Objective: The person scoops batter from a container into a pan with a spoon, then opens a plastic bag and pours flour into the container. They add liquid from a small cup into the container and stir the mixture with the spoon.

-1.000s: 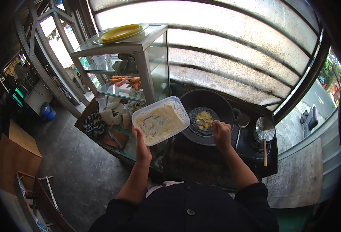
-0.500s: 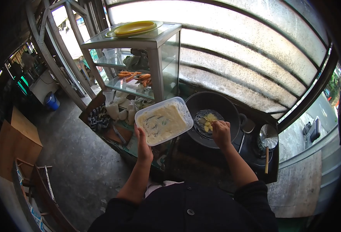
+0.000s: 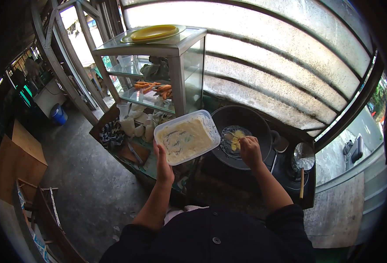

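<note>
Plastic tub (image 3: 215, 132) sits near the middle of the frame, tilted so that its open top faces the camera, with pale, creamy batter (image 3: 184, 138) spread thickly over its inside. The left hand (image 3: 163, 166) supports it at the lower left corner, partly open, thumb against the side; its other fingers are mostly hidden. To the right, the right hand (image 3: 250, 151) is closed, its fingers pinched on what looks like the handle of a spoon (image 3: 229, 136), though the grip hides most of it. Both are over a dark wok (image 3: 250, 119) right of center, where yellow food (image 3: 237, 141) lies in soft lumps by the spoon. The tub's right edge overlaps the wok's left rim in view; whether they touch is unclear. At the right of the frame, a small pan (image 3: 304, 154) has a wooden handle (image 3: 302, 184) pointing down. Left of the tub, a knife (image 3: 135, 152) rests on a brown board (image 3: 124, 153) near a striped cloth (image 3: 111, 135). In the upper left, a glass cabinet (image 3: 177, 50) holds orange pieces (image 3: 162, 89) on a shelf and bears a yellow plate (image 3: 154, 31) on top.
</note>
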Demonstrator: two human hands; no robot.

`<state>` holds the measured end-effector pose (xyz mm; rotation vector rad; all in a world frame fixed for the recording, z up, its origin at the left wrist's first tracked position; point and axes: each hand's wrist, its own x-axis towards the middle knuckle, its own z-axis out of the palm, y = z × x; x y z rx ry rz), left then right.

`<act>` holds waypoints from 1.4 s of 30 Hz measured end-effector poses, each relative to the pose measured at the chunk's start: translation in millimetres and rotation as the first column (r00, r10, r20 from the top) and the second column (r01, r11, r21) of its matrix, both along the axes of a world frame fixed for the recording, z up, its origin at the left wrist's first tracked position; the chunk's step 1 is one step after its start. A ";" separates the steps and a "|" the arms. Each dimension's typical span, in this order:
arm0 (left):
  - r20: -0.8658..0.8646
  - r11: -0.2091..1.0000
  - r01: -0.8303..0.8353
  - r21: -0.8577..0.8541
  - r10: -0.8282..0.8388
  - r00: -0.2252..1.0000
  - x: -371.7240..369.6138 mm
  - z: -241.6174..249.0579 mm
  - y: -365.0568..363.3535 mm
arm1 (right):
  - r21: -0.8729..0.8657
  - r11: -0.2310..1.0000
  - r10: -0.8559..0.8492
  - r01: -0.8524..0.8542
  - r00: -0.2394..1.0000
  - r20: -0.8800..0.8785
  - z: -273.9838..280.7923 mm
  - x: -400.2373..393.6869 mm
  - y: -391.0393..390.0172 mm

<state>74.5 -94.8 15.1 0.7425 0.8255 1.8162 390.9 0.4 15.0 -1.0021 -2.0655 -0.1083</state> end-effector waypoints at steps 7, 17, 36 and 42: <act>0.016 1.000 -0.004 -0.013 0.004 1.000 0.8 5.3 -2.8 | 0.014 0.999 0.032 -0.032 0.999 0.020 10.0 -0.4 2.0; 0.006 1.000 -0.011 -0.020 0.011 1.000 0.0 6.3 -2.7 | 0.028 0.999 0.037 -0.037 0.999 0.012 21.1 2.1 4.9; -0.155 0.982 0.178 0.066 -0.167 0.974 22.3 3.4 3.2 | -0.097 0.927 0.329 -0.362 0.909 -0.255 106.6 -38.3 -77.6; -0.271 0.971 0.207 0.119 -0.168 0.948 23.6 11.9 -1.4 | -0.144 0.934 0.298 -0.327 0.935 -0.193 99.1 -37.0 -90.4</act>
